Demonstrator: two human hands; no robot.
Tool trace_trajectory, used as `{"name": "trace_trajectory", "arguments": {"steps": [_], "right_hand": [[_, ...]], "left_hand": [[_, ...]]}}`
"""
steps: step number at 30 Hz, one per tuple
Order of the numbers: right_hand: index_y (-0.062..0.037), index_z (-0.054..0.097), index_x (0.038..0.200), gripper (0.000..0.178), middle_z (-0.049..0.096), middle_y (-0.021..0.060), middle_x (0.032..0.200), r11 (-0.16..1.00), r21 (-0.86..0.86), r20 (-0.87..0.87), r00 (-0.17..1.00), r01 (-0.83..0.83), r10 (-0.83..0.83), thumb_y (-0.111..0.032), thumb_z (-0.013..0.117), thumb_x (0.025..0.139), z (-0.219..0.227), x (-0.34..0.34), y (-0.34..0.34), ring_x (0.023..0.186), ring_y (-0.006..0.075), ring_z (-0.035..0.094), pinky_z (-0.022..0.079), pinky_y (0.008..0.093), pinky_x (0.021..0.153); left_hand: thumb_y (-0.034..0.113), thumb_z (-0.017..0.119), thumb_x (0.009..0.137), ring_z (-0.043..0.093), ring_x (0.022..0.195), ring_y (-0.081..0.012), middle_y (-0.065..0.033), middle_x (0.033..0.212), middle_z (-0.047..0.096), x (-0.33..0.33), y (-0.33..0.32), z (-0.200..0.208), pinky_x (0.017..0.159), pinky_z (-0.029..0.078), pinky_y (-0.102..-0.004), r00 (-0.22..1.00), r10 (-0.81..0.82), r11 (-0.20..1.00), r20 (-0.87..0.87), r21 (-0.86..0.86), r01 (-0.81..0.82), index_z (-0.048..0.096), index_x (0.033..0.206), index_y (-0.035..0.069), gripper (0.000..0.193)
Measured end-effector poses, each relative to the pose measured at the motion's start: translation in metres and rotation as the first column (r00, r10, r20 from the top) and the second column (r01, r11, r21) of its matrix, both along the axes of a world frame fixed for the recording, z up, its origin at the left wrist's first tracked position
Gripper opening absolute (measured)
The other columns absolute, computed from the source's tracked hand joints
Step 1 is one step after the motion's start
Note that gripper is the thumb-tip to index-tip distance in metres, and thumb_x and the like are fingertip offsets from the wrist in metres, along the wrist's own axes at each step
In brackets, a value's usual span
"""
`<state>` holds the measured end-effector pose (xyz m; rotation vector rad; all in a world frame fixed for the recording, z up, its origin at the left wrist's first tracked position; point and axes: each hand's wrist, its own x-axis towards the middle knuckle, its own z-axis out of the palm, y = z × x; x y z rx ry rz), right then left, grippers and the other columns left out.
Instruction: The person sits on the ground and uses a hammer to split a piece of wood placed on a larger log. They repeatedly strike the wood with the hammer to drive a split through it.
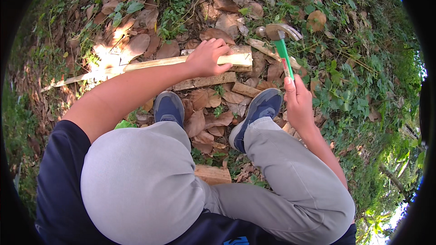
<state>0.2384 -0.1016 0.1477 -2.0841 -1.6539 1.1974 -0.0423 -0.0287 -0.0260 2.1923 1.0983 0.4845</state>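
Note:
My left hand (209,57) is closed over a long pale wooden strip (150,65), close to its right end. That strip runs far out to the left over the leaves. Its right end lies on a short wooden board (240,50). In my right hand (299,104) is a claw hammer (283,56), gripped low on its green handle. The hammer's metal head is raised beyond the right end of the strip, apart from the wood. My left palm and the wood beneath it are hidden.
A flat wood piece (206,80) and a small offcut (245,90) lie nearer my shoes (262,111). Another narrow wood piece (265,50) lies beneath the hammer. A wooden block (212,174) shows between my legs. Dry leaves (227,25) and green plants (349,81) cover the ground.

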Motion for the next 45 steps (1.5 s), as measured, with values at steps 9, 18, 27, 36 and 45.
{"name": "trace_trajectory", "arguments": {"steps": [9,18,27,36,45], "right_hand": [[-0.0031,0.052,0.092,0.044,0.05,0.0062,0.064,0.997,-0.056,-0.125,0.99,0.056,-0.063,-0.042,0.049,0.112,-0.006,0.026,0.013,0.059,0.0144,0.046,0.039,0.0357,0.056],[-0.0017,0.053,0.094,0.043,0.05,0.0064,0.065,0.991,-0.13,-0.145,0.989,-0.025,0.006,-0.04,0.049,0.112,-0.011,0.025,0.007,0.061,0.0148,0.049,0.04,0.0334,0.057],[-0.003,0.054,0.087,0.048,0.048,0.0024,0.066,0.99,-0.136,-0.07,0.997,-0.045,0.036,-0.044,0.048,0.112,-0.018,0.034,0.007,0.062,0.0115,0.048,0.04,0.033,0.057],[-0.0047,0.057,0.098,0.038,0.055,0.0133,0.061,0.974,-0.124,0.138,0.969,-0.19,0.207,-0.039,0.051,0.111,-0.005,0.017,0.013,0.054,0.0284,0.054,0.041,0.0418,0.055],[-0.0078,0.055,0.102,0.035,0.058,0.0183,0.062,0.96,-0.098,0.301,0.912,-0.262,0.28,-0.042,0.051,0.11,0.018,-0.009,0.014,0.061,0.0443,0.06,0.043,0.0535,0.058]], "left_hand": [[0.036,0.078,0.088,0.057,0.109,-0.0283,-0.0073,0.111,0.06,-0.001,0.001,-0.001,0.095,0.045,-0.0419,1.0,-0.018,1.0,0.011,0.004,0.018,0.071,0.112,0.012,0.035],[0.037,0.077,0.089,0.056,0.106,-0.0295,-0.0079,0.11,0.058,0.0,0.003,-0.001,0.093,0.045,-0.0422,1.0,-0.028,0.999,0.009,-0.04,0.028,0.071,0.115,0.011,0.037],[0.037,0.078,0.088,0.057,0.105,-0.0294,-0.0084,0.109,0.057,-0.003,0.0,-0.002,0.092,0.046,-0.0426,1.0,-0.009,0.999,-0.002,-0.035,0.009,0.071,0.116,0.011,0.039],[0.036,0.079,0.087,0.057,0.103,-0.0302,-0.0093,0.106,0.057,-0.002,0.0,0.0,0.09,0.046,-0.043,0.999,-0.009,1.0,0.034,-0.028,0.01,0.072,0.114,0.011,0.037],[0.035,0.079,0.086,0.057,0.102,-0.0303,-0.0088,0.104,0.057,0.001,0.003,-0.001,0.088,0.047,-0.0423,0.998,-0.016,0.999,0.068,-0.035,0.019,0.073,0.114,0.012,0.037]]}}
